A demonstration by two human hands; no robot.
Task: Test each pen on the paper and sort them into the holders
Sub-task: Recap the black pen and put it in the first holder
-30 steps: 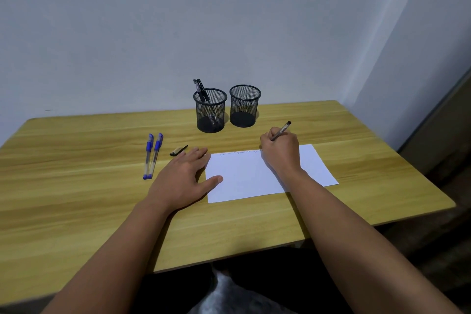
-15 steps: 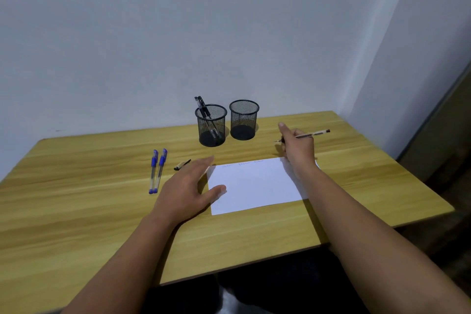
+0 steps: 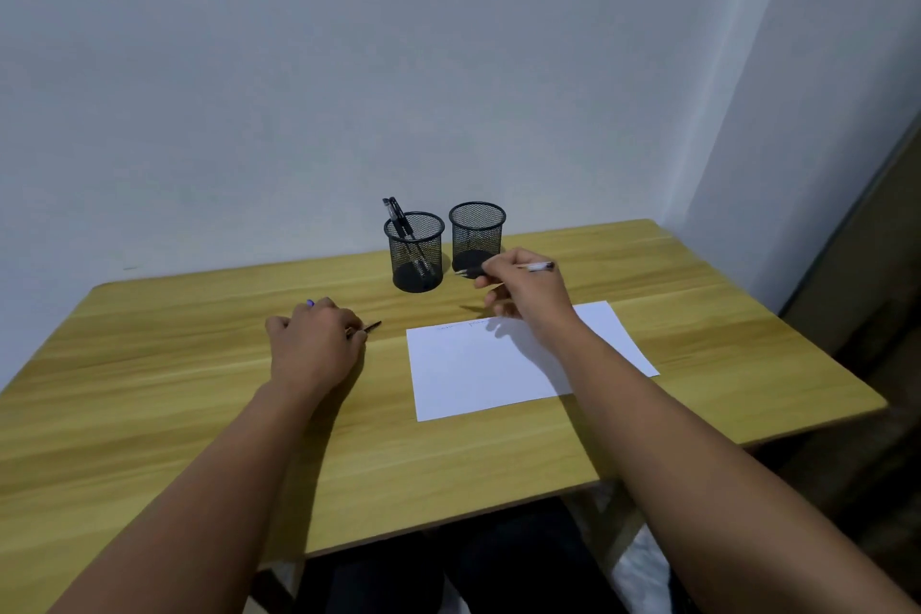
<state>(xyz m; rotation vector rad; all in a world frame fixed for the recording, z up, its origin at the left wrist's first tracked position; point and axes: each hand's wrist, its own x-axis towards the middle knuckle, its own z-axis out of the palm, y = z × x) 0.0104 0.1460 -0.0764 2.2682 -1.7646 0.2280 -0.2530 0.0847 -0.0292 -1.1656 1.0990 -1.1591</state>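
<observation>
Lying level, slim clear pen (image 3: 536, 267), seemingly uncapped.

Right hand (image 3: 523, 287) gripping a pen (image 3: 536, 267) beside the holders (image 3: 476, 227); left hand (image 3: 314, 344) perhaps over the cap (image 3: 371, 327).

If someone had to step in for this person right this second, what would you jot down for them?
Right hand: holds an uncapped pen above the table, near the right holder, which looks empty.
Left hand: fingers on the black cap; it covers the blue pens, one tip showing.
Left holder: has black pens in it.
Paper: faint test marks along the top edge.
Left: cap and sort the held pen, then test the blue ones.
</observation>
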